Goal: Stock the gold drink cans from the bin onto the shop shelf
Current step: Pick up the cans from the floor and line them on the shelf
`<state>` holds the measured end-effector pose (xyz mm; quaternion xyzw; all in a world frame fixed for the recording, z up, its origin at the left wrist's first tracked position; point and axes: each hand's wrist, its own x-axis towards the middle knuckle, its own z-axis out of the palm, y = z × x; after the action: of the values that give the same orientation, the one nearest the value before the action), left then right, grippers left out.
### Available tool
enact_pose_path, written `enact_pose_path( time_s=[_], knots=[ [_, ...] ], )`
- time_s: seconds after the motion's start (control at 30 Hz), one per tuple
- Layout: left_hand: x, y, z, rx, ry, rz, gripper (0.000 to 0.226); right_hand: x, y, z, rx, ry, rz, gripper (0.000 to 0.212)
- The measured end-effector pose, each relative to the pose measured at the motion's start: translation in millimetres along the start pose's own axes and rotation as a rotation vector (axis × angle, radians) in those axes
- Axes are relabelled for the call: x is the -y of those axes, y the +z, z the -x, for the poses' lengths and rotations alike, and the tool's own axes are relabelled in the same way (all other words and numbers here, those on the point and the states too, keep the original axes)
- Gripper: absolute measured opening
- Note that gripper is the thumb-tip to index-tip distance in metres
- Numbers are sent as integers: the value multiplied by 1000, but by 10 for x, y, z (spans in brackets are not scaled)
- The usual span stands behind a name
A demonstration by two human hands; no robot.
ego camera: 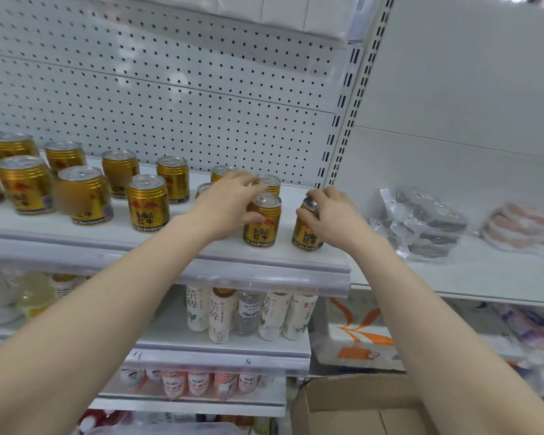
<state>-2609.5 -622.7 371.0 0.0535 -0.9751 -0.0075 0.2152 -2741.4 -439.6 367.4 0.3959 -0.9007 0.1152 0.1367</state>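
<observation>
A cardboard box [358,406] is seen nearest, at the bottom right, below the shelf [264,265]. Near the shelf's front edge, a gold can [263,227] is gripped by the left hand [230,199], thumb on its side and fingers curled over the top. At the front right corner, a second gold can [307,235], slightly tilted, is held round its top by the right hand [332,211]. Further gold cans [148,204] are stood in loose rows toward the left edge and the back, where a pegboard panel [170,89] is fitted.
</observation>
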Motion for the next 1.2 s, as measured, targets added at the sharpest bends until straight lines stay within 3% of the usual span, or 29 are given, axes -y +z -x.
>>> enact_pose_path(
  time_s=[0.1,0.27,1.2],
  knots=[
    [225,-78,111,-27,-138,-18,74,130,-56,-51,-48,-118,5,53],
    [389,-92,238,113,-237,42,70,452,5,-105,37,-262,1,58],
    [401,-117,375,136,-202,5,68,604,58,-55,92,-264,75,61]
  ],
)
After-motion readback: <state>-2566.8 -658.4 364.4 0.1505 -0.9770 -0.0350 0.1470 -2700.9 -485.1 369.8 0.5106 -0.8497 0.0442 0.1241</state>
